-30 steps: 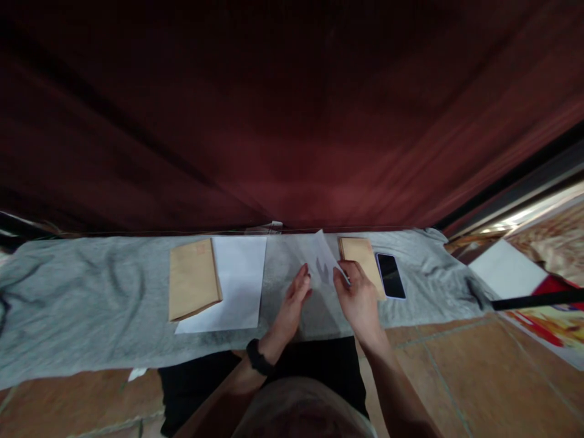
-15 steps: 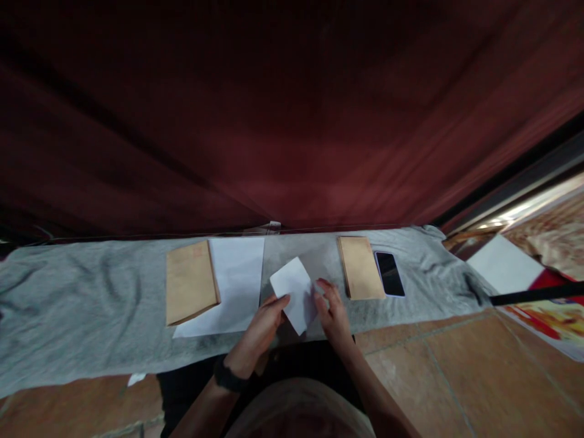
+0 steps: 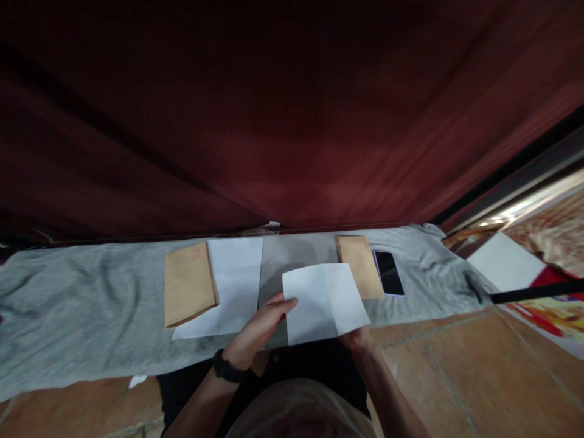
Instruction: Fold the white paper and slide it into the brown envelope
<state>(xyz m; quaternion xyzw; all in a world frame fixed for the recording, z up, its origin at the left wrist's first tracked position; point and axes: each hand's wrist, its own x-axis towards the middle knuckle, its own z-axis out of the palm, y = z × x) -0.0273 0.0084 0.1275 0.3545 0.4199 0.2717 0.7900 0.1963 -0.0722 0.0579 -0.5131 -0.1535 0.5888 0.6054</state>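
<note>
A white sheet of paper (image 3: 314, 301) with a crease down it is spread partly open above my lap. My left hand (image 3: 267, 317) grips its left edge, thumb on top and fingers underneath. At the lower right edge, my right hand (image 3: 357, 340) holds the sheet from below, most of its fingers hidden behind the paper. Just behind the sheet's right side lies a stack of brown envelopes (image 3: 360, 258). Farther left, more brown envelopes (image 3: 189, 283) rest partly over flat white paper (image 3: 239, 280).
A phone (image 3: 389, 272) lies right of the envelopes on the grey cloth (image 3: 91, 304). Dark red fabric (image 3: 292, 152) hangs along the back edge. A dark bar (image 3: 538, 293) and printed packaging (image 3: 547, 319) are at the right, over the tiled floor (image 3: 456, 359).
The folded paper has been opened out to the right into a wider sheet. My right hand has moved right and down, underneath its edge; my left hand keeps its grip.
</note>
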